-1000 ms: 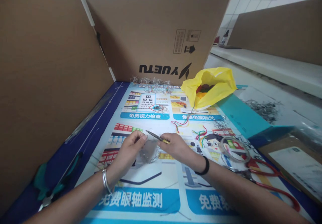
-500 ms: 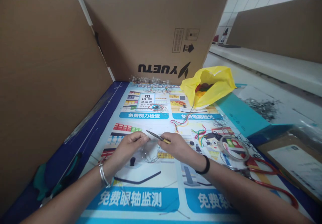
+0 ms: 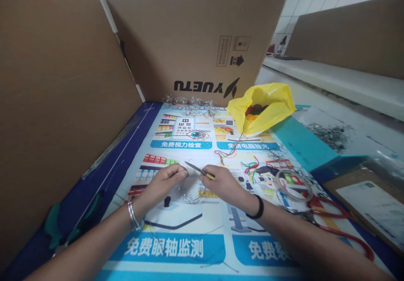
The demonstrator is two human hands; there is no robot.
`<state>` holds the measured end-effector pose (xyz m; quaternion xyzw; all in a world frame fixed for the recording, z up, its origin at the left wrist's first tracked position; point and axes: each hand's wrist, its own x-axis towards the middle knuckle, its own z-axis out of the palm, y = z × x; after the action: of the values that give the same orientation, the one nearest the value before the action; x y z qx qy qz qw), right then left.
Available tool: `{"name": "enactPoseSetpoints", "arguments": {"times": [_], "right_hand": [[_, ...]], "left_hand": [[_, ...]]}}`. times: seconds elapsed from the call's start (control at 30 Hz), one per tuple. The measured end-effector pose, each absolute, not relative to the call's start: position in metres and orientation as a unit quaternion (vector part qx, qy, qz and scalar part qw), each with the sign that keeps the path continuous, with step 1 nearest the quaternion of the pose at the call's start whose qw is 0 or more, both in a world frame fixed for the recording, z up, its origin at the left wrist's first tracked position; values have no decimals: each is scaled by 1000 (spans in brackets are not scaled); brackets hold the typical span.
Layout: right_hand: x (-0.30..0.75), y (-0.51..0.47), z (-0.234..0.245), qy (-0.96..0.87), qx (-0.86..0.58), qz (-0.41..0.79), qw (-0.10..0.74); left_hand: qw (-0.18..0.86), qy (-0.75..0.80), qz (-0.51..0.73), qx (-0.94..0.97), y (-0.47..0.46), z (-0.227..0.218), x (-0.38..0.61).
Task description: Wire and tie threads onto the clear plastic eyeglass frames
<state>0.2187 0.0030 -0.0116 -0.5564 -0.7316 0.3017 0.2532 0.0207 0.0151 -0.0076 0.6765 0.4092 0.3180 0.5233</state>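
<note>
My right hand (image 3: pixel 224 185) is closed around a slim pointed tool (image 3: pixel 199 170) with a dark tapering tip and a yellowish grip. The tip points up and left, close to the fingertips of my left hand (image 3: pixel 168 181). Thumb and forefinger of that left hand are pinched together on thin wire. Fine loops of the wire (image 3: pixel 191 198) hang between the two hands, over the printed poster sheet (image 3: pixel 176 155). The exact spot where tool and wire meet is too small to make out.
Red-handled scissors (image 3: pixel 331 209) and a clear tape roll (image 3: pixel 293 186) lie at right. Behind them are a yellow bag (image 3: pixel 268 108), coloured threads (image 3: pixel 251 167) and a teal box (image 3: pixel 315 146). Teal-handled scissors (image 3: pixel 53 226) lie left. Cardboard walls (image 3: pixel 189 41) stand behind and left.
Both hands stay almost in place, with the left shifted very slightly right. The hanging wire loops have moved a little. The right hand still grips the pointed tool.
</note>
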Motion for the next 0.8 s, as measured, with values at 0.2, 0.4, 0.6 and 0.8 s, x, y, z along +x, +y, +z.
{"name": "enactPoseSetpoints", "arguments": {"times": [0.2,0.4,0.6,0.8], "right_hand": [[219,3,-14,-749,-559,262,241],[217,2,-15,-742,-556,281,246],[216,2,-16,-738,-562,279,248],[216,1,-17,-743,-554,279,251]], "left_hand": [[465,432,332,698,15,-6,23],[457,430,334,704,15,-8,23],[507,433,330,668,13,-8,25],[500,446,331,664,13,-6,25]]}}
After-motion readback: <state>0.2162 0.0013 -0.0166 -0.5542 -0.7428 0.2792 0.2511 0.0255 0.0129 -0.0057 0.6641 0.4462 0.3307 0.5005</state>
